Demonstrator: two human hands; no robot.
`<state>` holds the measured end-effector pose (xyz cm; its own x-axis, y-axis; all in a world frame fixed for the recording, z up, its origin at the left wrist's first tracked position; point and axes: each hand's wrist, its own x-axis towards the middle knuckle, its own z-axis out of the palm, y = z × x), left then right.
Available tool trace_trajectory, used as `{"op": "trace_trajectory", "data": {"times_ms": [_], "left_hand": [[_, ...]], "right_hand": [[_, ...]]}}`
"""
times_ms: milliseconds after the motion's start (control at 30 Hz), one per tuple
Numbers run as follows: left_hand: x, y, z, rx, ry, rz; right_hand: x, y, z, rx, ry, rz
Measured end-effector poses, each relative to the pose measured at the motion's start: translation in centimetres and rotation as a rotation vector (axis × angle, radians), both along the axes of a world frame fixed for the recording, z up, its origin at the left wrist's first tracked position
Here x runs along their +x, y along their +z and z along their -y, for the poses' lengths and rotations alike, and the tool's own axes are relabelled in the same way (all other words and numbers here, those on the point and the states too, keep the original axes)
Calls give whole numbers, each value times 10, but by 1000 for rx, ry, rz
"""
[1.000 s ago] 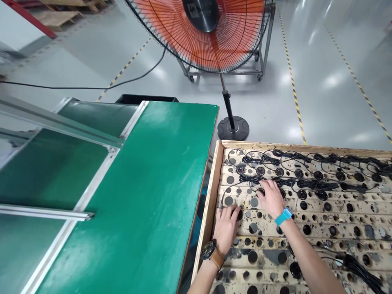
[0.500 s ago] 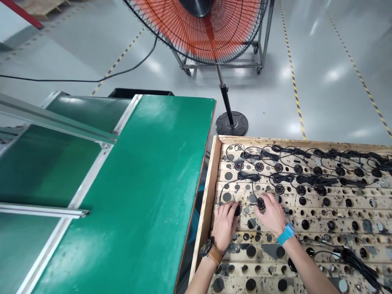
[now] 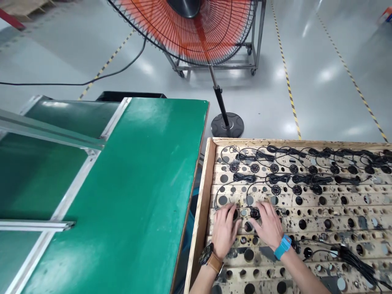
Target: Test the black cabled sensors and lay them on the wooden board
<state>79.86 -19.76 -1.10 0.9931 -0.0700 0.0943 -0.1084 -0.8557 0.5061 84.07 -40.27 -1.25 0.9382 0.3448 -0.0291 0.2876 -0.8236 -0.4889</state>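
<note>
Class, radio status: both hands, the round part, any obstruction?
Left hand low over wooden tray, grip unclear. Right hand fingertips at black round part, firmness unclear. Coiled cable beyond hands, not between them.

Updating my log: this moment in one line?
right hand: at round black part; left hand: grip contents unclear; wooden tray: under both; coiled cables: tray's far side

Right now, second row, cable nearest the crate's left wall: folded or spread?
Folded: the cable lies in a compact looped bundle; only its leads curve away.
</note>
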Motion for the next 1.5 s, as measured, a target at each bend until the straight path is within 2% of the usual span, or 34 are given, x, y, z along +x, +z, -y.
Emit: {"op": "trace_trajectory", "data": {"times_ms": [100, 267, 400, 500, 633, 767, 933, 1067, 1167, 1300, 1400, 1500], "left_hand": [[20, 4, 7, -24, 36, 40], [86, 2, 20, 10, 77, 108], [128, -5, 27, 74, -4, 54], [137, -7, 28, 112, -29, 11], [133, -7, 25, 116, -14, 27], [126, -4, 35, 47, -17, 81], [110, 2, 64, -53, -170, 71], [93, 3, 82, -123, -204, 23], [81, 1, 95, -175, -203, 25], [61, -3, 113, -228, -212, 32], [48, -9, 121, -198, -319, 20], [44, -14, 123, -125, -436, -24]], "right_hand": [[26, 4, 18, 0, -87, 75], [91, 12, 55, -68, -191, 230], [124, 15, 77, -208, -83, 167], [130, 19, 85, -258, 19, 116], [116, 24, 84, -236, 33, 105], [92, 14, 73, -233, -15, 22], [80, -1, 66, -122, -127, 7], [67, 8, 71, -46, -197, 3], [49, 15, 75, -52, -204, -20], [23, 12, 74, -69, -206, -57], [12, 8, 74, -54, -217, -113], [15, 13, 82, 13, -142, -159]]}}
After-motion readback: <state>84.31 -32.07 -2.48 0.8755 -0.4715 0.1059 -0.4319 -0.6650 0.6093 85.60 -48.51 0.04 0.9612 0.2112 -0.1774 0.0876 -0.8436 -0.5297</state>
